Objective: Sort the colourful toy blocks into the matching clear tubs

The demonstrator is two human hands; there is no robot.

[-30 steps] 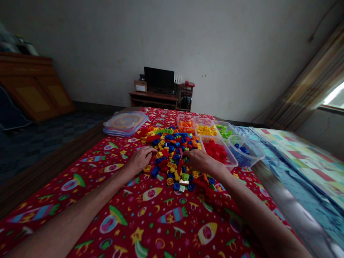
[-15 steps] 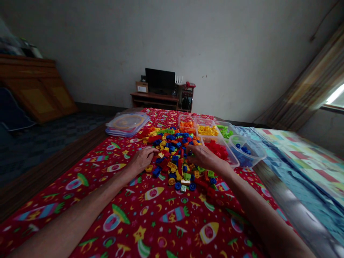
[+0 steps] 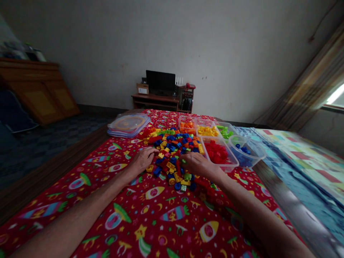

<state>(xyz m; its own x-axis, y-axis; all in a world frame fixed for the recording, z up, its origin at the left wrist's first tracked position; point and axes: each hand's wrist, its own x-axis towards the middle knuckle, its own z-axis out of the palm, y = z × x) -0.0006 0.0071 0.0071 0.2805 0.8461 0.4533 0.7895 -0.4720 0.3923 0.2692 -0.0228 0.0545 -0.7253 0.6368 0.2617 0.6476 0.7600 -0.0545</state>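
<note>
A loose pile of toy building bricks (image 3: 172, 141) in red, blue, yellow, orange and green is spread on a red patterned cloth (image 3: 150, 222). At the pile's left edge rests my left hand (image 3: 143, 159), its fingers curled together beside a yellow brick; whether they hold anything is hidden. My right hand (image 3: 197, 164) reaches over the pile's right side with fingers bent down close to a red brick (image 3: 178, 167). Its fingertips are closed among the bricks, and what they grip cannot be made out. Blue wheels (image 3: 177, 186) lie at the near edge.
Clear boxes hold sorted bricks: red (image 3: 216, 152), yellow (image 3: 207, 131), orange (image 3: 187, 125) and green (image 3: 225, 132). A round clear tub (image 3: 252, 156) on the right contains blue pieces. Stacked lids (image 3: 129, 125) lie at the left. Behind stands a desk with a monitor (image 3: 160, 82).
My right hand has moved left and slightly nearer, deeper over the pile, uncovering the box of red bricks. Some near bricks have shifted. My left hand has stayed nearly still.
</note>
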